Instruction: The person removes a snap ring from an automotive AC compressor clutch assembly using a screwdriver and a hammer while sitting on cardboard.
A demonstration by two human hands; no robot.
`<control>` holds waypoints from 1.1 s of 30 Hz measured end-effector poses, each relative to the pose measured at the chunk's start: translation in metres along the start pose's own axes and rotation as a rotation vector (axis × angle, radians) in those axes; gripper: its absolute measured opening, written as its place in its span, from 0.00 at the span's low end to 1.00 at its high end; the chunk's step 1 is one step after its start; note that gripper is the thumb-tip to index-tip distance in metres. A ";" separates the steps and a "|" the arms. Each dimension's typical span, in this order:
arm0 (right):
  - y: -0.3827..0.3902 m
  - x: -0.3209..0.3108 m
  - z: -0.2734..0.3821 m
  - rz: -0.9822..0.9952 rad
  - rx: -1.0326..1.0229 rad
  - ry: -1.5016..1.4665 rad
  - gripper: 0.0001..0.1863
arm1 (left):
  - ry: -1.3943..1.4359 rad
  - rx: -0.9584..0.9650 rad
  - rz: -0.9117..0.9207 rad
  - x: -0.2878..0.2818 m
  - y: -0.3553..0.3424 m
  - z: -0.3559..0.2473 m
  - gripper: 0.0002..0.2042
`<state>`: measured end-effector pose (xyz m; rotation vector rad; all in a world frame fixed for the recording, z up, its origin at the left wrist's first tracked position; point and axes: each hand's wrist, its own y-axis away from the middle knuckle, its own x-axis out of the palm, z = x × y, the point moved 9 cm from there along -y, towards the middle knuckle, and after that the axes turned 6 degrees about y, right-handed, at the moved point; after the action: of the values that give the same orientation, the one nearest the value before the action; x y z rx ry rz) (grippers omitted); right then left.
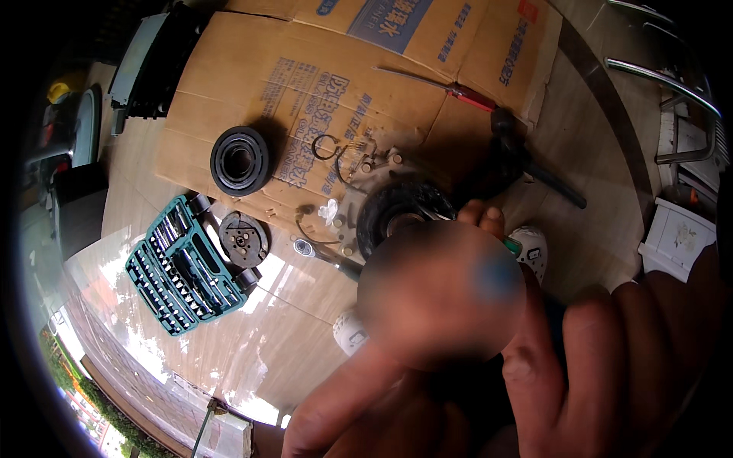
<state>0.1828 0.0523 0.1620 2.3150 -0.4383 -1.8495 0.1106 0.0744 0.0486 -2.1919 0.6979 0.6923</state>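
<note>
A grey metal machine part with bolted lugs, which looks like a compressor (353,217), lies on the cardboard with a black round piece (374,216) on its near end. Curled fingers of my right hand (489,220) show beside that round piece. A bit of green handle (513,246) sticks out by them, apparently a tool in their grip; its working end is hidden. My left forearm (343,401) reaches up from the lower edge. A round blurred patch covers my left hand (397,347), so its fingers cannot be made out. Close by lies a ratchet wrench (305,248).
Flattened cardboard (229,84) carries a grooved black pulley (241,162), a snap ring (326,147) and a red-handled screwdriver (472,96). A black hammer (546,179) lies right. Left are a round clutch plate (244,240) and green socket case (200,263). White shoes (532,248) flank the machine.
</note>
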 end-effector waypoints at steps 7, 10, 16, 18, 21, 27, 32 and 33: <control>0.009 0.003 -0.003 -0.007 0.002 0.001 0.10 | -0.023 0.018 -0.075 0.000 0.001 -0.004 0.18; 0.007 0.007 -0.004 -0.007 0.001 0.002 0.10 | 0.005 0.010 -0.060 0.002 0.002 -0.001 0.18; 0.007 0.009 -0.005 -0.017 0.000 0.023 0.12 | -0.013 -0.177 0.162 0.015 0.010 0.004 0.20; 0.005 0.008 -0.006 -0.023 -0.007 0.022 0.12 | 0.017 -0.220 0.228 0.018 0.017 0.004 0.23; 0.003 0.006 -0.002 -0.032 -0.020 0.033 0.13 | 0.026 -0.305 0.256 0.020 0.020 0.006 0.22; 0.000 -0.004 0.006 -0.042 -0.041 0.083 0.14 | -0.148 -0.113 0.143 0.013 0.014 0.007 0.20; -0.002 -0.012 0.013 -0.053 -0.037 0.130 0.15 | -0.045 -0.111 0.014 0.008 0.014 0.006 0.19; -0.002 -0.014 0.014 -0.058 -0.034 0.150 0.16 | -0.025 -0.118 0.021 0.009 0.013 0.006 0.19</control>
<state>0.1670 0.0595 0.1712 2.4460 -0.3212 -1.6784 0.1074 0.0688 0.0334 -2.2819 0.6838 0.7888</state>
